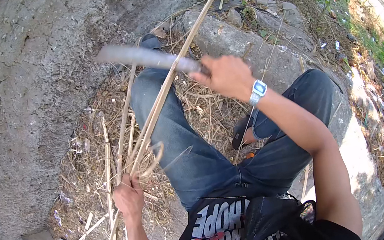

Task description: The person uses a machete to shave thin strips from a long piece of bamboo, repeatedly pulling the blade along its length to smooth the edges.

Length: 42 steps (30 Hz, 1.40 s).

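My right hand (227, 75), with a watch on its wrist, is closed round the handle of a large knife (142, 57). The blade points left, blurred by motion, and crosses a long split bamboo strip (197, 26). That strip runs from the top of the view down over my left knee to my left hand (129, 195), whose fingers are wrapped round its lower end. Thin curled shavings (151, 165) hang off the strip just above my left hand. Whether the blade's edge is in the wood, I cannot tell.
More bamboo strips (110, 183) lie on the shaving-strewn ground left of my legs. A rough grey wall (16, 122) rises at the left. Large rocks (229, 38) lie ahead. Grass and litter are at the right.
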Each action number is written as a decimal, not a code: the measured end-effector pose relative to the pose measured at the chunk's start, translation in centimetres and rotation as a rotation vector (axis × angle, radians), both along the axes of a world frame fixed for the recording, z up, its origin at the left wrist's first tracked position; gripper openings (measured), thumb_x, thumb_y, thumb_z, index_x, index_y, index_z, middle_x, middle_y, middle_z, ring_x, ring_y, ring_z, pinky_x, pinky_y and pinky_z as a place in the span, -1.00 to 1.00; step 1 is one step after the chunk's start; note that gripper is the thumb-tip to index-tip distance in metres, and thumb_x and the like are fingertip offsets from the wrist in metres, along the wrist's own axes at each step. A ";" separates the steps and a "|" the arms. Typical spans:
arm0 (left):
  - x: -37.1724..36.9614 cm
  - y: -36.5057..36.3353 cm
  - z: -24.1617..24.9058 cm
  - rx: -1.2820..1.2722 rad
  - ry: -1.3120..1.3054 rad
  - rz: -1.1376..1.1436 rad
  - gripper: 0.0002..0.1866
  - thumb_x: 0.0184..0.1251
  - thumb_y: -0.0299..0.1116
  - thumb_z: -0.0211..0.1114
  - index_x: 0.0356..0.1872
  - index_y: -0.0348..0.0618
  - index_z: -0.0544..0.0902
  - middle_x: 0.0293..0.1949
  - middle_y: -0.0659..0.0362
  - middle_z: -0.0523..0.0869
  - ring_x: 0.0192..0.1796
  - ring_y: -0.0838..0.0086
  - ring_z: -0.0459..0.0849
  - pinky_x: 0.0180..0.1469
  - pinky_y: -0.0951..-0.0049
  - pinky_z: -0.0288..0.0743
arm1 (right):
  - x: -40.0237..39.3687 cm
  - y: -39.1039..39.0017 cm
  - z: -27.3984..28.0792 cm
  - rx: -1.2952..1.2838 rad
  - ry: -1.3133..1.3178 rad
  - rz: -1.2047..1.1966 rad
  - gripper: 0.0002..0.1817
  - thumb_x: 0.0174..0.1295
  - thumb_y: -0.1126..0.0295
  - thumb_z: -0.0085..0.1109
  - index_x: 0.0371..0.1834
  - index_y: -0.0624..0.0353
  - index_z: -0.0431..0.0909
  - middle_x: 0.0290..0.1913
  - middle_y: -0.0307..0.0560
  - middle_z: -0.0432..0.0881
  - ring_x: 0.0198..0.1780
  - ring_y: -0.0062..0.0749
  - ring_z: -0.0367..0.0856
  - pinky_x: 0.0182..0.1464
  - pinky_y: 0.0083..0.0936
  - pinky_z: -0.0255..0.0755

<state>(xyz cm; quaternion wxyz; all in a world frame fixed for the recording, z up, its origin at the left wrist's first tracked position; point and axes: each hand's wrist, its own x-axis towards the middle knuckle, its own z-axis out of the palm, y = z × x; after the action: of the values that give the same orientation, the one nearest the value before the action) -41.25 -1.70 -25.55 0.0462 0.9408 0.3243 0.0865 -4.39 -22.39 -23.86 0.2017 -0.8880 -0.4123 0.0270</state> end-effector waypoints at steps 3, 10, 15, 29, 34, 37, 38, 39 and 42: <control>1.3 0.0 2.0 0.057 0.042 -0.024 -0.57 0.64 -0.02 0.26 -0.44 -0.07 0.55 -0.73 0.12 0.53 -0.72 0.24 0.54 -0.64 0.19 0.36 | 3.5 -0.1 -0.6 0.001 -0.017 -0.125 -0.31 0.51 -0.30 0.03 -0.16 0.24 0.64 -0.43 0.25 0.75 -0.34 0.27 0.78 -0.24 0.14 0.65; -1.5 2.7 1.8 0.124 -0.009 -0.063 -0.64 0.58 -0.12 0.30 -0.40 -0.13 0.60 -0.69 -0.02 0.58 -0.65 -0.02 0.60 -0.57 0.03 0.40 | 0.2 -0.6 0.3 0.053 -0.005 -0.150 -0.34 0.55 -0.20 0.04 -0.21 0.34 0.61 -0.47 0.26 0.72 -0.34 0.24 0.78 -0.28 0.05 0.65; -3.6 2.9 0.7 0.061 -0.009 -0.046 -0.70 0.54 -0.17 0.32 -0.36 -0.16 0.65 -0.65 -0.08 0.62 -0.61 -0.10 0.63 -0.50 -0.03 0.45 | -1.1 -0.9 0.5 0.073 -0.015 -0.106 -0.37 0.57 -0.17 0.02 -0.20 0.32 0.60 -0.50 0.19 0.72 -0.37 0.18 0.78 -0.30 -0.01 0.67; -3.4 3.9 1.6 -0.007 0.037 -0.019 -0.62 0.58 -0.17 0.31 -0.44 -0.22 0.61 -0.67 -0.07 0.59 -0.61 -0.06 0.60 -0.48 0.02 0.40 | -1.3 -0.9 0.5 0.219 0.325 -0.004 -0.31 0.54 -0.20 0.06 -0.32 0.35 0.65 -0.46 0.29 0.71 -0.36 0.25 0.76 -0.18 0.05 0.66; -3.1 4.8 1.0 -0.013 0.019 -0.066 -0.63 0.57 -0.16 0.31 -0.40 -0.22 0.65 -0.66 -0.08 0.60 -0.58 -0.10 0.62 -0.46 0.00 0.42 | -4.3 -1.0 0.8 0.089 0.050 0.049 -0.43 0.43 -0.16 0.20 -0.16 0.27 0.59 -0.47 0.16 0.73 -0.38 0.14 0.78 -0.26 0.01 0.67; -2.7 5.1 0.3 -0.011 -0.001 -0.096 -0.66 0.56 -0.15 0.32 -0.38 -0.21 0.68 -0.66 -0.08 0.61 -0.57 -0.11 0.63 -0.45 0.00 0.44 | -7.1 -0.1 0.7 0.073 0.107 0.169 -0.46 0.42 -0.09 0.22 -0.16 0.30 0.59 -0.43 0.18 0.75 -0.36 0.10 0.80 -0.27 -0.03 0.69; -2.7 5.2 0.2 0.012 -0.001 -0.102 -0.67 0.55 -0.15 0.33 -0.36 -0.20 0.70 -0.65 -0.07 0.62 -0.57 -0.10 0.63 -0.44 0.01 0.45 | -7.7 0.2 0.2 0.113 0.064 0.249 -0.47 0.43 -0.08 0.22 -0.17 0.30 0.58 -0.43 0.19 0.75 -0.36 0.08 0.81 -0.28 -0.04 0.69; -2.7 5.3 0.2 0.013 0.002 -0.105 -0.67 0.55 -0.15 0.33 -0.36 -0.20 0.70 -0.65 -0.07 0.62 -0.57 -0.10 0.63 -0.44 0.01 0.45 | -8.0 0.4 -0.1 0.153 0.021 0.328 -0.48 0.44 -0.08 0.21 -0.17 0.29 0.58 -0.43 0.19 0.74 -0.35 0.06 0.81 -0.29 -0.06 0.69; -3.2 5.5 0.2 0.007 0.012 -0.133 -0.66 0.55 -0.16 0.33 -0.38 -0.20 0.69 -0.67 -0.05 0.62 -0.59 -0.07 0.62 -0.48 0.02 0.43 | -7.6 0.1 -0.2 0.047 -0.035 0.298 -0.40 0.49 -0.19 0.10 -0.14 0.25 0.57 -0.47 0.13 0.73 -0.37 0.01 0.81 -0.34 -0.09 0.68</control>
<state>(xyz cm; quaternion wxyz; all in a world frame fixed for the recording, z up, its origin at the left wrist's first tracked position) -44.43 3.77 -25.35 0.0468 0.9610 0.2610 0.0786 -11.94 -22.33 -24.01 0.2092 -0.8123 -0.5435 0.0316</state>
